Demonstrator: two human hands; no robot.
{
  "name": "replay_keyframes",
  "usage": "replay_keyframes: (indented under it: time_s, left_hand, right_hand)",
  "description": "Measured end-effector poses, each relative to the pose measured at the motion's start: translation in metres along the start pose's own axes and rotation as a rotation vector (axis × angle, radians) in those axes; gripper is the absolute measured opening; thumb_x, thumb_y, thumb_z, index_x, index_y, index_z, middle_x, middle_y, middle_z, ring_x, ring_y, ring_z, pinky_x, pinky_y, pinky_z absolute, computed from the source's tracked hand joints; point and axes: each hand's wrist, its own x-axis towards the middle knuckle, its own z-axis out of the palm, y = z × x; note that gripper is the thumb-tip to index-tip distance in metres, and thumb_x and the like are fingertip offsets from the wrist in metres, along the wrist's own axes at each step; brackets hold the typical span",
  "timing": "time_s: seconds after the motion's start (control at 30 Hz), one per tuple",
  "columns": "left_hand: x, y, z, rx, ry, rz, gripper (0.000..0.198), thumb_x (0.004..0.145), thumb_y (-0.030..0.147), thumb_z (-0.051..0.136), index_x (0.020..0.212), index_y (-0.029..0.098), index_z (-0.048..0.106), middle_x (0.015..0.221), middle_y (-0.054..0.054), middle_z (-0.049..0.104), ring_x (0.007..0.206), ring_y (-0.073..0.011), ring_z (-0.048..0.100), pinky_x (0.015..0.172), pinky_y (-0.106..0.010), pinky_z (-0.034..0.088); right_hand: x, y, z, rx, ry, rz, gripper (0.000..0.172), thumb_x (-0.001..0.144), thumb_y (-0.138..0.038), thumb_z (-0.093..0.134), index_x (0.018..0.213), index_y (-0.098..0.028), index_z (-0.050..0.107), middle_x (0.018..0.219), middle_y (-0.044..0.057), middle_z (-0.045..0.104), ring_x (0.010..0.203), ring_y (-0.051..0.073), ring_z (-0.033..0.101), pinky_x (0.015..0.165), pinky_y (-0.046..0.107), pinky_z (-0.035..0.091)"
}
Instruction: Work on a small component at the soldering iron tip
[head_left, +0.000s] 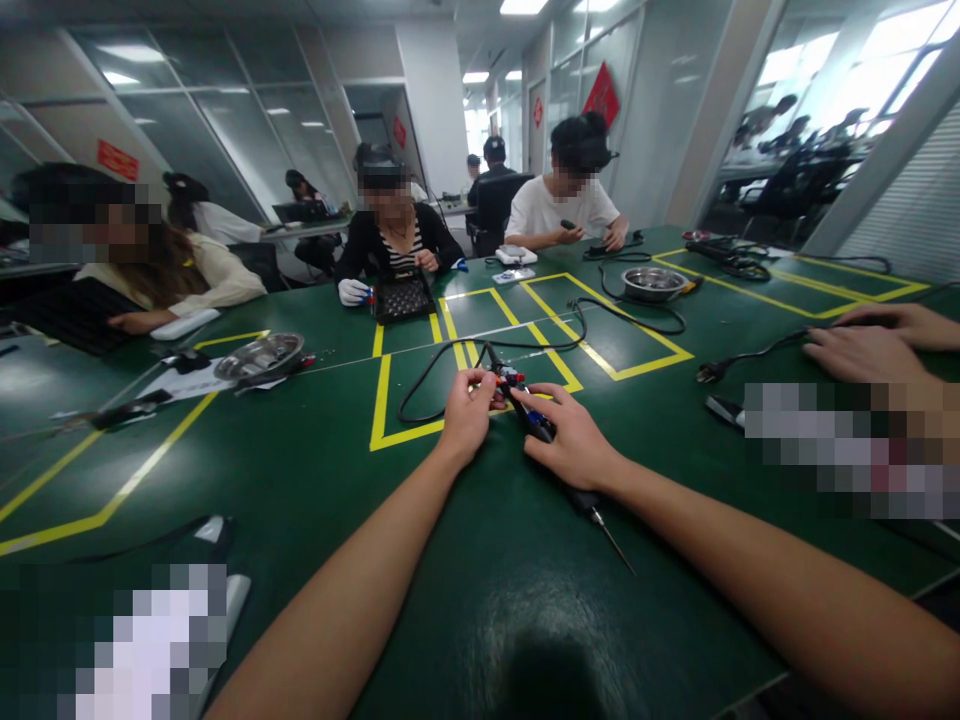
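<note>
A soldering iron with a dark handle and some blue parts lies slantwise under my right hand. Its thin metal tip points toward me and to the right, just above the table. My right hand is closed around the handle, the index finger stretched along it toward the rear end. At that end my left hand is closed in a pinch, close to small red and orange parts. What exactly its fingers hold is hidden. A black cord runs from near the rear end and loops across the table.
Yellow tape marks rectangles on the green table. Metal bowls stand at left and back right. Another person's hands rest at right by a plug. Several people sit around the table.
</note>
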Motion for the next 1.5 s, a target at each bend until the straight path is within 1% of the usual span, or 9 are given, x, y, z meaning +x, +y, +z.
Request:
replay_keyframes:
  time_s: [0.13,0.33,0.6,0.77,0.83,1.03,1.17,1.37,1.5]
  left_hand:
    - [0.0,-0.001,0.003,-0.167,0.003,-0.11,0.037,0.089,0.044,0.069,0.11,0.018,0.053,0.104,-0.006,0.067,0.087,-0.0156,0.069,0.079,-0.034,0.059]
    - [-0.007,0.009,0.007,-0.385,-0.188,-0.254,0.03,0.091,0.041,0.067,0.107,0.016,0.06,0.106,-0.009,0.071,0.093,-0.0179,0.069,0.087,-0.036,0.057]
    - [-0.007,0.008,0.004,-0.407,-0.165,-0.272,0.027,0.089,0.038,0.07,0.101,0.016,0.061,0.099,-0.007,0.071,0.09,-0.0176,0.069,0.086,-0.036,0.057]
    - [-0.007,0.006,0.004,-0.411,-0.152,-0.268,0.029,0.088,0.039,0.07,0.104,0.015,0.062,0.104,-0.009,0.071,0.093,-0.0188,0.069,0.089,-0.038,0.057]
    - [-0.008,0.006,0.004,-0.396,-0.16,-0.261,0.029,0.088,0.04,0.07,0.103,0.015,0.063,0.104,-0.009,0.071,0.093,-0.0191,0.07,0.09,-0.038,0.056]
    - [-0.008,0.006,0.003,-0.38,-0.165,-0.258,0.031,0.087,0.041,0.072,0.104,0.016,0.063,0.103,-0.008,0.071,0.093,-0.0185,0.069,0.087,-0.036,0.057]
    - [-0.008,0.007,0.004,-0.397,-0.154,-0.263,0.032,0.085,0.039,0.074,0.103,0.015,0.063,0.102,-0.008,0.071,0.092,-0.0172,0.068,0.085,-0.033,0.057]
    - [-0.008,0.007,0.003,-0.39,-0.129,-0.252,0.033,0.083,0.042,0.076,0.099,0.015,0.064,0.098,-0.007,0.071,0.089,-0.0162,0.068,0.084,-0.032,0.057]
    - [-0.008,0.007,0.003,-0.369,-0.151,-0.228,0.033,0.083,0.042,0.076,0.097,0.015,0.064,0.095,-0.006,0.071,0.088,-0.0161,0.068,0.082,-0.031,0.057]
  right_hand:
    - [0.0,0.0,0.0,0.033,-0.009,-0.011,0.073,0.075,-0.013,0.065,0.146,-0.027,0.056,0.142,0.01,0.052,0.131,0.028,0.053,0.114,0.046,0.041]
    - [-0.001,0.002,0.003,0.047,-0.015,-0.021,0.072,0.075,-0.014,0.066,0.146,-0.022,0.056,0.143,0.012,0.052,0.133,0.028,0.052,0.116,0.045,0.039]
    - [0.001,0.004,0.003,0.12,-0.031,-0.023,0.065,0.082,-0.021,0.068,0.145,-0.023,0.055,0.142,0.012,0.054,0.132,0.027,0.052,0.115,0.048,0.04]
    - [0.004,0.002,0.003,0.251,-0.028,0.137,0.07,0.09,-0.036,0.065,0.154,-0.024,0.04,0.143,0.014,0.055,0.105,0.025,0.066,0.096,0.047,0.054]
    - [0.004,0.002,0.003,0.257,-0.032,0.192,0.071,0.089,-0.039,0.066,0.153,-0.021,0.04,0.142,0.015,0.055,0.098,0.024,0.067,0.091,0.046,0.056]
    - [0.004,0.0,0.001,0.196,-0.007,0.094,0.068,0.086,-0.032,0.069,0.149,-0.02,0.047,0.139,0.016,0.052,0.115,0.026,0.06,0.098,0.045,0.053]
    - [0.002,-0.003,-0.001,0.13,-0.063,0.022,0.064,0.086,-0.032,0.07,0.146,-0.023,0.053,0.138,0.013,0.05,0.129,0.026,0.052,0.114,0.046,0.041]
    - [-0.001,0.0,0.005,0.159,-0.134,0.004,0.079,0.083,-0.027,0.072,0.155,-0.023,0.04,0.15,0.015,0.041,0.141,0.029,0.042,0.118,0.048,0.036]
    - [-0.002,0.003,0.011,0.182,-0.08,-0.001,0.077,0.079,-0.019,0.069,0.152,-0.024,0.046,0.147,0.013,0.046,0.14,0.028,0.044,0.119,0.048,0.035]
